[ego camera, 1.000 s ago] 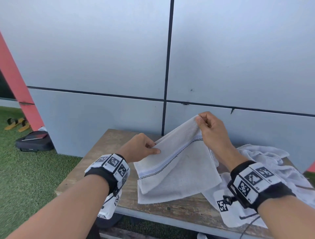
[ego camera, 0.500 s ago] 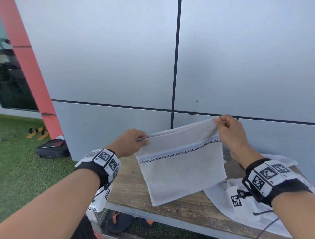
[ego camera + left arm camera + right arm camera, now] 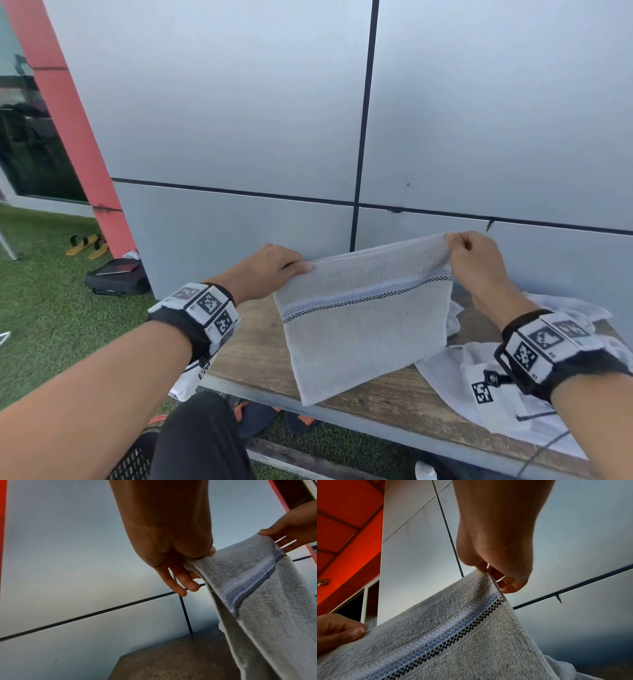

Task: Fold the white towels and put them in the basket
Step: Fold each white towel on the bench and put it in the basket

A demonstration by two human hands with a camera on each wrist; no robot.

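A white towel [image 3: 366, 325] with a blue and black checked stripe hangs folded in the air above the wooden bench [image 3: 260, 356]. My left hand [image 3: 274, 270] pinches its upper left corner and my right hand [image 3: 469, 253] pinches its upper right corner, so the top edge is stretched between them. The left wrist view shows my left hand [image 3: 192, 559] pinching the doubled edge of the towel [image 3: 267, 601]. The right wrist view shows my right hand [image 3: 489, 570] pinching the corner of the towel [image 3: 453, 635]. More white towels [image 3: 479, 387] lie crumpled on the bench at the right. No basket is in view.
A grey panelled wall [image 3: 239, 102] stands right behind the bench. On the green turf [image 3: 44, 325] at the left lie a black case [image 3: 116, 277] and yellow sandals [image 3: 85, 245]. A red pillar [image 3: 75, 120] rises at the left. Shoes [image 3: 260, 418] sit under the bench.
Both hands have lifted the towel and pulled its top corners apart, so it now hangs flat and level instead of draped at a slant.
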